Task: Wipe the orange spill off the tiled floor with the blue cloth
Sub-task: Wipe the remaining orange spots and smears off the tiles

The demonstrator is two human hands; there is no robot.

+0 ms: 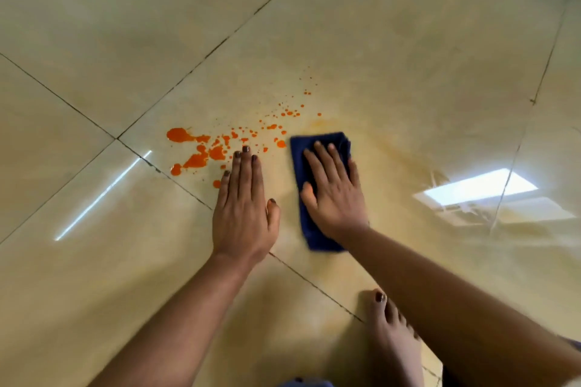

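Note:
A folded blue cloth [317,148] lies flat on the beige tiled floor [408,56]. My right hand [333,188] presses on it with straight fingers, covering its middle. The orange spill [196,160] spreads to the left of the cloth as blobs and many small drops trailing up and right. My left hand [243,207] rests flat on the floor between spill and cloth, its fingertips at the edge of the drops. A faint orange smear marks the tile just beyond and right of the cloth.
A bare foot [390,333] stands on the floor at the lower right, near my right forearm. Dark grout lines cross the tiles. A bright window reflection [481,188] shines on the floor to the right.

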